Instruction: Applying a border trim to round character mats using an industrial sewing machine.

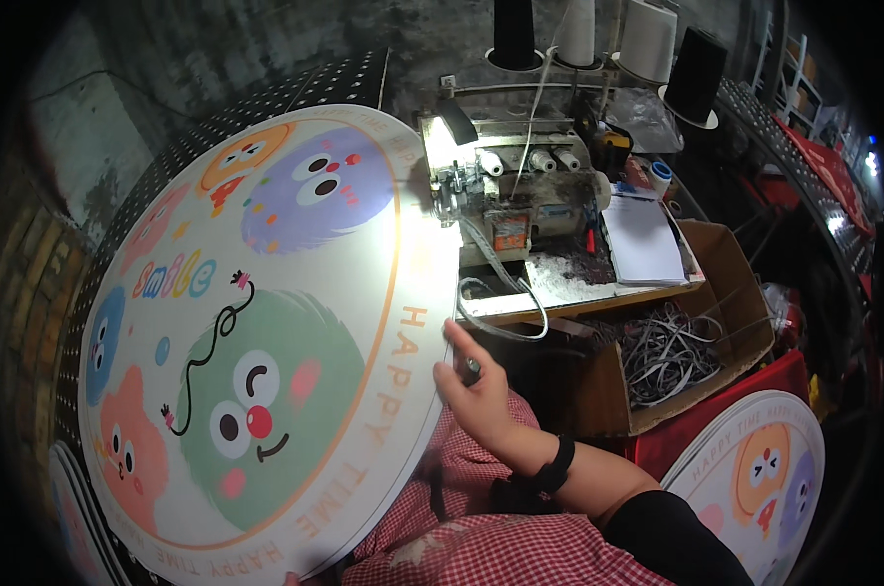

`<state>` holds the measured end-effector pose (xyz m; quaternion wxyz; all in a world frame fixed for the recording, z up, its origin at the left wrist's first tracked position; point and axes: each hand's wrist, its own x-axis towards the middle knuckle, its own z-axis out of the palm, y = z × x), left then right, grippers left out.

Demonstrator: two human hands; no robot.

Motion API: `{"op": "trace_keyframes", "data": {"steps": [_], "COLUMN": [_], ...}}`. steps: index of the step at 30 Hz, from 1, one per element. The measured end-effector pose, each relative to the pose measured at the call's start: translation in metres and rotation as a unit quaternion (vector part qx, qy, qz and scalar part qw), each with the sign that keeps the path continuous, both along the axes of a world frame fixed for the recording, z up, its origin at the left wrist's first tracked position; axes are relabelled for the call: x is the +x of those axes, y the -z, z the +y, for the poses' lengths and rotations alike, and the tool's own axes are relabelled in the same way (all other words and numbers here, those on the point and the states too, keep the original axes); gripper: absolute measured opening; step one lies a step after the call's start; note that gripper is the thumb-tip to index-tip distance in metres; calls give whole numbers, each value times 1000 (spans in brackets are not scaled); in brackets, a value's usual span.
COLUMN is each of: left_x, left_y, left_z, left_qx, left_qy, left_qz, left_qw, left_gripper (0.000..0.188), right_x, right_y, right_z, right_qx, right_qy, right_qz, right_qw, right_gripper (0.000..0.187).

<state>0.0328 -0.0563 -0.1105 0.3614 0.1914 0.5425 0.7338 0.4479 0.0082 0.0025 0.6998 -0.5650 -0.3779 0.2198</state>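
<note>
A large round mat (pixel 373 381), white with cartoon fluffy faces and a lettered border, lies tilted across the table on my left. Its right edge runs up to the needle area of an industrial sewing machine (pixel 530 210) under a bright lamp. My right hand (pixel 479 391) grips that edge below the machine, thumb on top and index finger along the rim. A small dark metallic item (pixel 472 369) shows among its fingers; its kind is unclear. Of my left hand (pixel 291 579) only a fingertip appears at the mat's near edge; the remainder is hidden.
Thread cones (pixel 647 41) in black and white stand behind the machine. White paper (pixel 645 239) lies on its table. A cardboard box (pixel 700 391) of tangled grey strips stands at right, near more round mats (pixel 754 488). Further mats (pixel 76 513) lean at lower left.
</note>
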Motion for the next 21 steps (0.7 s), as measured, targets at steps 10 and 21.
{"op": "trace_keyframes", "data": {"steps": [10,21], "left_x": [-41,14], "left_y": [41,-42], "left_z": [-28,-12], "left_qx": [38,-16], "left_qy": [207,203], "left_qz": [271,-155], "left_qw": [939,967], "left_gripper": [35,39], "right_x": [-10,-13], "right_y": [4,16], "right_z": [-9,-5], "right_qx": [-15,-5], "right_qy": [-21,-30], "right_qz": [-16,-21], "right_qw": [1000,999], "right_gripper": [50,54]}}
